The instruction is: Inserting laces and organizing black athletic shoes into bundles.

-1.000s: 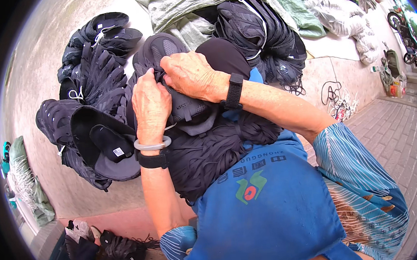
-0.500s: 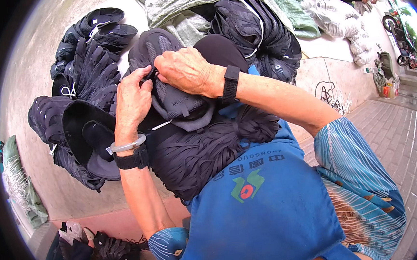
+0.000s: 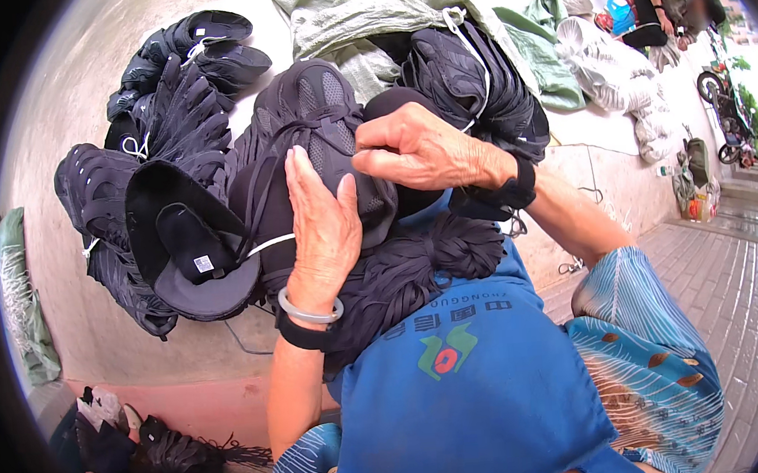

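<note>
A dark grey mesh shoe upper (image 3: 320,87) lies in front of me, with a black shoelace (image 3: 297,130) across its top. My left hand (image 3: 321,219) rests on the upper, its fingers straight and close together. At the upper's right side my right hand (image 3: 426,152) is closed, fingers curled in; whatever it may pinch is hidden. A thick hank of black shoelaces (image 3: 450,253) lies on my lap, on the blue apron (image 3: 486,387). Left of my left hand, another upper (image 3: 190,241) shows its open inside, with a white tie beside it.
Tied bundles of black uppers (image 3: 94,190) sit at the left on the pale surface. More uppers (image 3: 446,65) spill from a light green woven sack (image 3: 363,9) at the far side. Stuffed white bags (image 3: 599,58) stand farther right. Another person sits at the far right; a person's hands show at lower left.
My left hand has gone from pinching at the upper to lying flat on it. My right hand has moved right and down. A lace now lies across the upper's top.
</note>
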`<state>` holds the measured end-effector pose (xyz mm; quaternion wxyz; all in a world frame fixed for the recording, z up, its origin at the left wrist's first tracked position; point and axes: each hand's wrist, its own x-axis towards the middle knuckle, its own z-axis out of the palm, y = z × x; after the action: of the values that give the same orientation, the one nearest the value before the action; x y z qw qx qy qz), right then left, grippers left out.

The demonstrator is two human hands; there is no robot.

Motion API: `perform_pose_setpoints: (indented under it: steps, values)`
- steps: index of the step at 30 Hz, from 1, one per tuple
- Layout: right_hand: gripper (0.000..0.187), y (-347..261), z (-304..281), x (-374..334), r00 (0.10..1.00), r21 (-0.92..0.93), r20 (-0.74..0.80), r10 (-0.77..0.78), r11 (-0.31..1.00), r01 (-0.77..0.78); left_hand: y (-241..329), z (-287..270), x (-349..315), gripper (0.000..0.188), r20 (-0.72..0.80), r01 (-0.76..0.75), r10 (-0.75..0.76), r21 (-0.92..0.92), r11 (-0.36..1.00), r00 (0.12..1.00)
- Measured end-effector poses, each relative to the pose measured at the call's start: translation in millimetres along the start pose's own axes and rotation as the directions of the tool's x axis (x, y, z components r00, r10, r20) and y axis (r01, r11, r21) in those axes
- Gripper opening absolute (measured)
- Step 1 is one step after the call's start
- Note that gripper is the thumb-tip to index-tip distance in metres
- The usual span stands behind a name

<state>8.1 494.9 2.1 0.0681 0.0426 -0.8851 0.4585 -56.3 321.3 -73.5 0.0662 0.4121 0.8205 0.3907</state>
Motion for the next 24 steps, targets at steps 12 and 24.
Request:
perform_pose_setpoints:
  steps: [12,24]
  values:
    - [0.024,22,45,52,0.982,0.02,-0.184,0.045,0.999,-0.042,-13,26,-3,0.07,0.043,0.057,-0.057,-0.003,0.998,0.997]
    - [0.034,-109,-131,-106,0.96,0.086,-0.245,0.137,0.989,-0.119,-3,37,-18,0.076,-0.02,0.142,-0.143,0.277,0.95,0.99]
